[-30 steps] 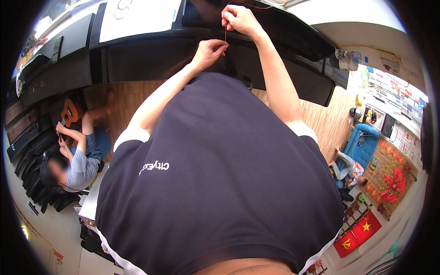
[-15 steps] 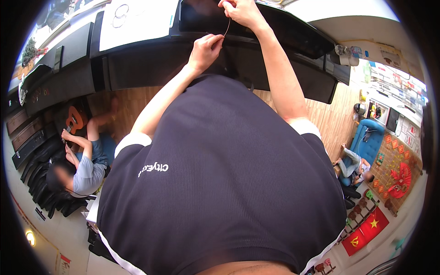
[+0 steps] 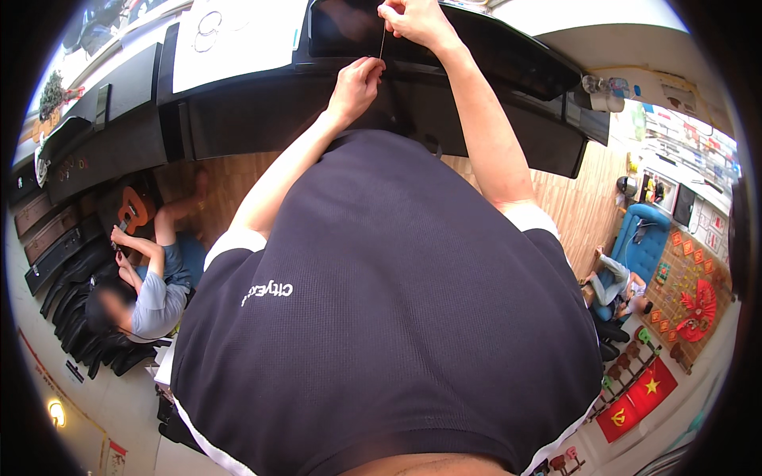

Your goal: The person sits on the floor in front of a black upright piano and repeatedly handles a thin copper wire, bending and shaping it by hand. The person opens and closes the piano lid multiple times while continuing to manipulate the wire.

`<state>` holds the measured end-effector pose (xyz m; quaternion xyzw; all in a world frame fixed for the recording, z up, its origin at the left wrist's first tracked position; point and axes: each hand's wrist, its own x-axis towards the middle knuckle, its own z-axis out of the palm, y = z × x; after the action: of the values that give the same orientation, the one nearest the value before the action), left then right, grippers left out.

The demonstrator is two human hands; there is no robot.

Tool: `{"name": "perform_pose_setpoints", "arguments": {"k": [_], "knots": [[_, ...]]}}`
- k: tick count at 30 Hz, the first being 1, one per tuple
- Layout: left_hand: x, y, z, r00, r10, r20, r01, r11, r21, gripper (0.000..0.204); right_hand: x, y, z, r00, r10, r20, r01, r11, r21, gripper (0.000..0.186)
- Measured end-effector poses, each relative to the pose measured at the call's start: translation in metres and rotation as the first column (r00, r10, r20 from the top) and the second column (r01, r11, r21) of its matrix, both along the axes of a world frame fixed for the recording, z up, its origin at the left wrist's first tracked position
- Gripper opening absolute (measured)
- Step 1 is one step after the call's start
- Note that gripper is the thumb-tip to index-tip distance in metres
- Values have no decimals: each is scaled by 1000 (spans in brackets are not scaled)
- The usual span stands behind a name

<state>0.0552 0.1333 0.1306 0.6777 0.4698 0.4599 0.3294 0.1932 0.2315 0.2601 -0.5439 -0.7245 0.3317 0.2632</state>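
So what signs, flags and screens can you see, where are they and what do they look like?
Red flag with a yellow star: lower right, rectangular.
Red flag with a yellow emblem: just below and left of the first flag, rectangular.
Red bird-shaped wall decoration: right side, on a brown panel.
White sheet with ring outlines: top left, flat, rectangular.
Dark screen-like panel: top centre, beside the hands, black and glossy.

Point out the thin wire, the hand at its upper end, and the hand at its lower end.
thin wire [image 3: 382, 46], head view, mid-length between the two hands.
right hand [image 3: 414, 20], head view, back of the hand pinching the upper end.
left hand [image 3: 355, 86], head view, knuckles at the lower end.
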Motion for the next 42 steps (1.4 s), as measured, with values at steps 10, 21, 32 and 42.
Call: {"name": "perform_pose_setpoints", "arguments": {"k": [10,21,32,42], "knots": [[-8,0,-6,985,95,-147,-90,995,42,8,5,3,-19,999,-24,45,16,984,176,24],[-10,-1,2,967,120,-225,-108,992,64,9,18,-19,-34,966,-164,-201,112,963,-244,40],[-10,3,2,964,118,-237,-109,993,53,10,23,-66,-67,944,-121,-308,36,963,-268,16],[-23,-6,9,961,114,-252,-118,993,1,35,13,-55,-92,979,-67,-193,45,992,-114,15]]}}
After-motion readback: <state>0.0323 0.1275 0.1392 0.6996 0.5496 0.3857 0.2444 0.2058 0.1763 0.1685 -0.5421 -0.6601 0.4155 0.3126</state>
